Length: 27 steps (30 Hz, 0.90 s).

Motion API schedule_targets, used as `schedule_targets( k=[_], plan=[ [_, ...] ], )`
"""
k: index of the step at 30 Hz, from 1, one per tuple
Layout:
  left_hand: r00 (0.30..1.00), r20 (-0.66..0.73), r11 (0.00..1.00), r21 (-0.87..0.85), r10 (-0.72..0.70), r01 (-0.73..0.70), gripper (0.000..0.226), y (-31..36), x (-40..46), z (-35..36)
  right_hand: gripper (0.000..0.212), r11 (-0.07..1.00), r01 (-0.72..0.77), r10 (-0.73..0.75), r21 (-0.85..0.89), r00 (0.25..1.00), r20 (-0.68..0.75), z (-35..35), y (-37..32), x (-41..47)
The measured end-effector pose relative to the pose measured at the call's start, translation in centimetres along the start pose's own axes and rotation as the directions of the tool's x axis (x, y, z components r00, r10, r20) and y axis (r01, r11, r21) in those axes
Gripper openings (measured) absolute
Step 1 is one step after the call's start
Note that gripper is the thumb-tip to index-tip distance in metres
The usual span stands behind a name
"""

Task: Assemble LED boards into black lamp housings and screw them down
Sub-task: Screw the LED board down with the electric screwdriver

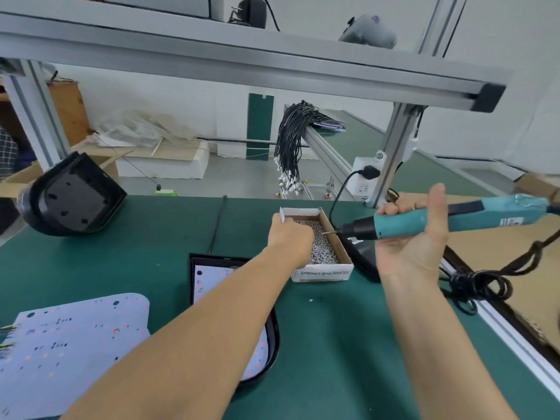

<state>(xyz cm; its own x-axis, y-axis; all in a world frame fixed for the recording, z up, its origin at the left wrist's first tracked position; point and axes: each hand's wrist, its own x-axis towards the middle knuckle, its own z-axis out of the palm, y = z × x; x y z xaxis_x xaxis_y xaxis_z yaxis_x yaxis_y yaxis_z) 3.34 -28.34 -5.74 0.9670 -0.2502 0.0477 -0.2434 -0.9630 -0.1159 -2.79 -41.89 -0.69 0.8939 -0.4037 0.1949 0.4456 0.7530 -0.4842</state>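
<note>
My left hand point(290, 237) reaches into a small cardboard box point(321, 272) full of silver screws point(324, 247), its fingers curled down among them; whether it holds any is hidden. My right hand point(412, 234) holds a teal electric screwdriver point(448, 221) across its palm, bit pointing left over the box, thumb up. Under my left forearm lies a black lamp housing point(272, 338) with a white LED board point(209, 280) seated in it. A stack of loose white LED boards point(69, 344) lies at the lower left. Another black housing point(72, 195) stands tilted at the far left.
The green mat point(333, 344) covers the bench. The screwdriver's black cable point(478, 283) coils at the right by an aluminium rail point(515, 344). A black power supply point(365, 259) sits behind the box. A bundle of black wires point(289, 140) hangs at the back. An overhead frame beam crosses above.
</note>
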Motion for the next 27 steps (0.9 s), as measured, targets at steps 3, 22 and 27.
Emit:
schedule_targets(
  k=[3, 22, 27],
  plan=[
    [0.998, 0.060, 0.999, 0.043, 0.011, -0.014, 0.024, 0.3, 0.8, -0.2, 0.026, 1.000, 0.008, -0.008, -0.024, 1.000, 0.002, -0.4, -0.5, 0.0],
    [0.991, -0.100, 0.837, -0.547, -0.091, 0.022, 0.015, -1.0, -1.5, -0.5, 0.027, 0.997, -0.020, 0.021, -0.076, 1.000, 0.014, -0.2, -1.8, -0.5],
    [0.991, 0.083, -0.063, -0.995, -0.107, 0.076, 0.015, -3.8, -6.9, -3.1, 0.029, 0.997, -0.080, 0.081, -0.015, 0.991, 0.104, 0.6, -1.6, -1.6]
  ],
)
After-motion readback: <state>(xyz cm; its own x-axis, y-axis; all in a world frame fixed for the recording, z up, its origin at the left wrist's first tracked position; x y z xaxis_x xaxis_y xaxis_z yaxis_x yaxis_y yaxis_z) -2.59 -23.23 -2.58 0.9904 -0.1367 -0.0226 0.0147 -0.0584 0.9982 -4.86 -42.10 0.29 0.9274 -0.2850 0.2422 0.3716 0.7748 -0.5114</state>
